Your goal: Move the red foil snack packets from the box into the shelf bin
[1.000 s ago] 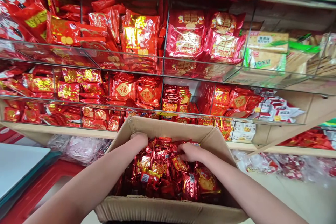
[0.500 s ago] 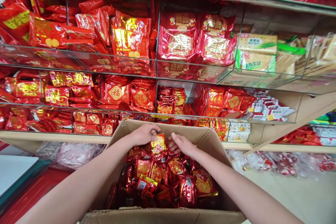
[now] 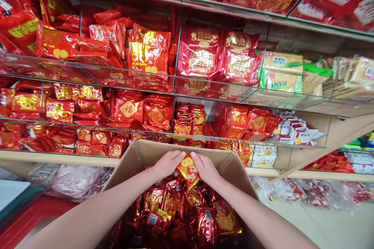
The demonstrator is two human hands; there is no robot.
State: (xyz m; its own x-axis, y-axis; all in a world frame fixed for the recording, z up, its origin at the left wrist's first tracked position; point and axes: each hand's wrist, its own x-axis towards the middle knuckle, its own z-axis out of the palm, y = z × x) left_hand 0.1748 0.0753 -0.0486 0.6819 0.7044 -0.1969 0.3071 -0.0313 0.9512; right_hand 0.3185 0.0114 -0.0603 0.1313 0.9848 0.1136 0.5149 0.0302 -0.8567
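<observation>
Between my two hands is a small red and gold biscuit packet [image 3: 187,168], its printed front facing me. My left hand [image 3: 170,163] pinches its left edge, thumb on top. On the opposite edge, my right hand [image 3: 205,167] grips it the same way. Both hands are over the far part of an open cardboard box [image 3: 140,151]. Below them, many shiny dark red packets [image 3: 172,204] lie loose in the box, some with gold print. The fingers behind the held packet are mostly hidden.
Shelves with clear dividers hold red packets [image 3: 150,52], pink-red packets [image 3: 198,56] and green-edged cracker packs [image 3: 282,71]. The lower shelf edge [image 3: 58,155] runs just behind the box. Plastic-wrapped bundles [image 3: 78,179] lie below at left, beside a red stool-like item [image 3: 37,212].
My hands have come together on the biscuit packet. Before, my left hand was at its top and my right hand was apart from it. The view has tilted slightly upward.
</observation>
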